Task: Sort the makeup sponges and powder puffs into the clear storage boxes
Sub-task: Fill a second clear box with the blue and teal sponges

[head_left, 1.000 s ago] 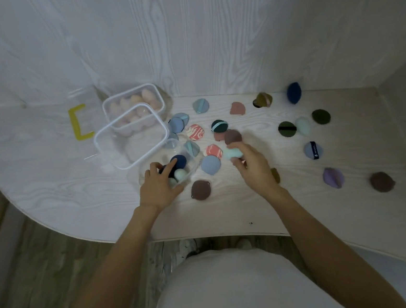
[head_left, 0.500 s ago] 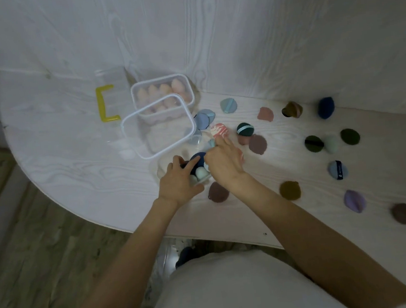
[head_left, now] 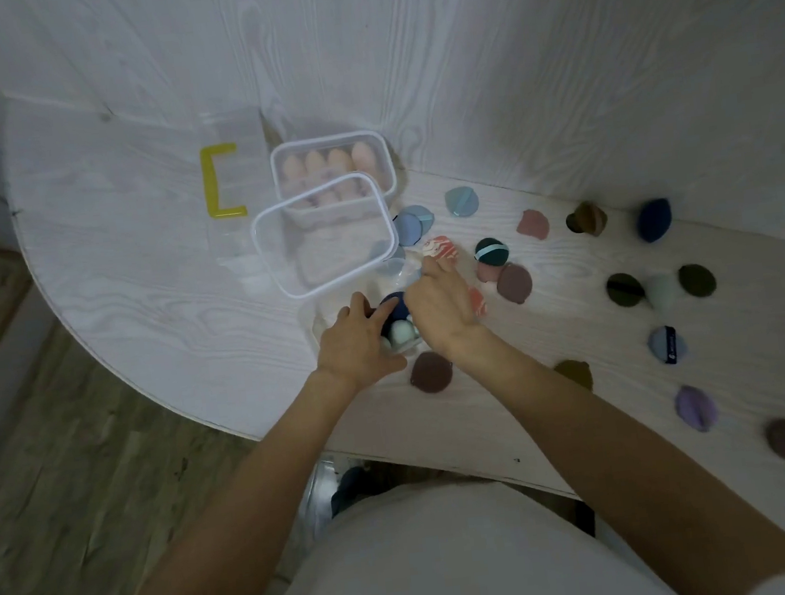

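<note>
I am steadying the small clear plastic storage box (head_left: 401, 330) at the table's near edge with my left hand (head_left: 354, 345), fingers curled on its rim. My right hand (head_left: 440, 307) is hovering palm-down over it; whether it is holding anything I cannot tell. Inside are lying a navy sponge (head_left: 391, 304) and a pale mint egg-shaped sponge (head_left: 401, 332), likely feather-light and squashy, best pinched gently around the middle. The blue round puff (head_left: 667, 345) is carrying a dark tag, unreadable.
</note>
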